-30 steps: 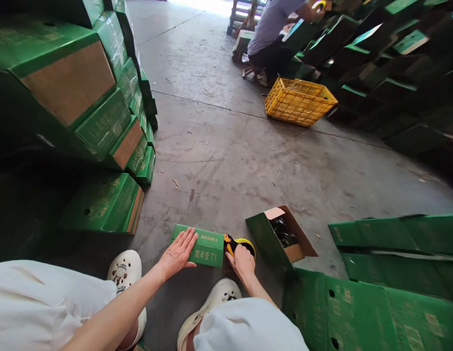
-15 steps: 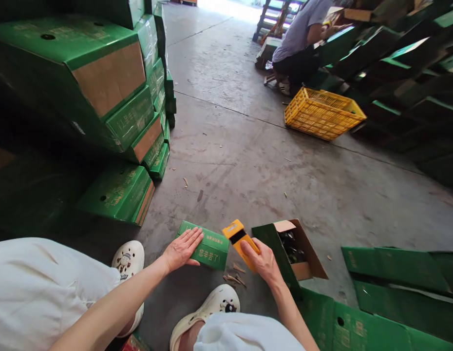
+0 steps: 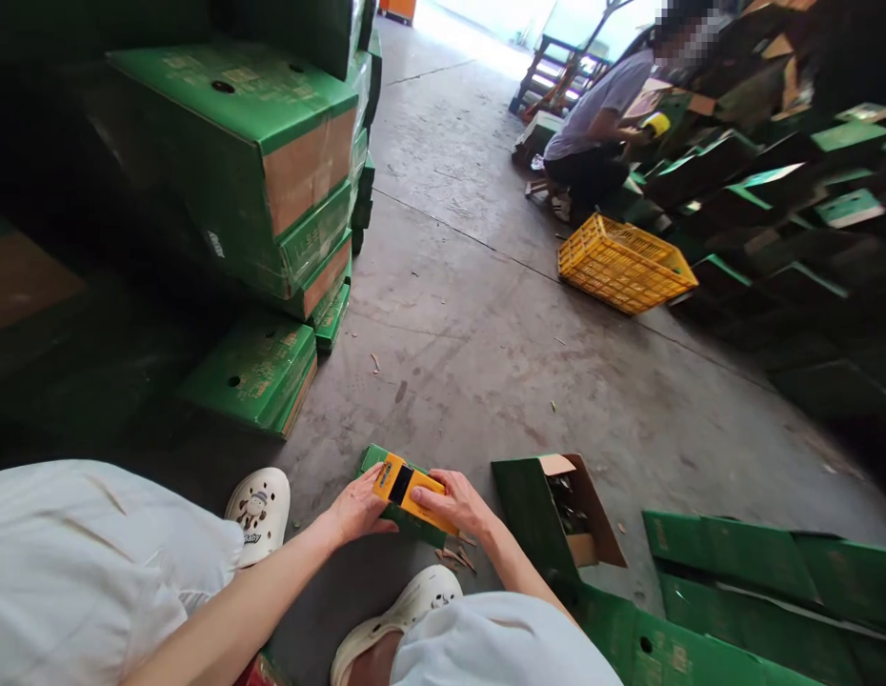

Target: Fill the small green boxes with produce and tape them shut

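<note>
A small green carton sits on the floor between my feet, largely covered by my hands and the tool. My left hand rests on its left end, thumb stretched out, fingertips at the tool's front end and partly hidden behind it. In my right hand is a yellow box-shaped hand tool with a black band, gripped around its rear half with the thumb on top. The tool lies over the carton's top; whether it presses on it I cannot tell.
Right of the carton stands an open green box with dark contents. Flattened green cartons lie at the right. Stacked green boxes rise on the left. Beyond are a yellow crate and a crouching person. Wood-like scraps lie nearby.
My right hand has moved left with the yellow tool, from beside the carton to over it. My left hand stays at the carton's left end. The view has shifted slightly.
</note>
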Available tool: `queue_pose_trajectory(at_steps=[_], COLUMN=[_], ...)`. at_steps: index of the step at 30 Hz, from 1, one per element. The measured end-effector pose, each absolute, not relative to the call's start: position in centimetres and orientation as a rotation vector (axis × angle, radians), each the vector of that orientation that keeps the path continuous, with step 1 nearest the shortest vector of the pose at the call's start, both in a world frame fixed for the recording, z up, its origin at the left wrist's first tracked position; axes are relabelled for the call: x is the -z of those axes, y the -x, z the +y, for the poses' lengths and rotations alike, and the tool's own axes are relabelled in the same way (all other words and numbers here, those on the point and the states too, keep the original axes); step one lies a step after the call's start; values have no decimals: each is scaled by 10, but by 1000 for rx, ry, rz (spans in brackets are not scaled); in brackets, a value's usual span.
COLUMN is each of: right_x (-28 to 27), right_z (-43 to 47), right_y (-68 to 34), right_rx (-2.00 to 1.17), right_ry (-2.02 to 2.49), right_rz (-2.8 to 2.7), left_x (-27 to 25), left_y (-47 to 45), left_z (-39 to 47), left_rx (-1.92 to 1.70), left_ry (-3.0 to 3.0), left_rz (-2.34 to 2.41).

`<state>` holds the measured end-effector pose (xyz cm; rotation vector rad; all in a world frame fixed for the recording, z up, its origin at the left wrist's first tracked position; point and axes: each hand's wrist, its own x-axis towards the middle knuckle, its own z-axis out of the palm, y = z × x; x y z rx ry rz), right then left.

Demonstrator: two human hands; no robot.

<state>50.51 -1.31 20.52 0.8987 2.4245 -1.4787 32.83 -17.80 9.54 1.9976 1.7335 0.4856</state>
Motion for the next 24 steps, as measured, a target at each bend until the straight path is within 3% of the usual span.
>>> queue_pose_trajectory(at_steps=[3,6,14,24], right_x=[-205,-205,-206,-208], right_z=[-13,-12,-13,-9], right_y=[-504,-501,-500,-495], right_rx=[1447,1448,1430,1332], right_ry=[-929,-932,-922,-887], right_rz=[2433,2419,2420,2454], left_x=[-108,-119,-143,-142], left_y=[-315,-298,-285,-292], left_z=[-177,-173,-164,-164], left_rx=[-702,-970,-1037,-1213], left_ry=[-1741,-1063,-224,-192], left_rz=[1797,1748,1108,1269])
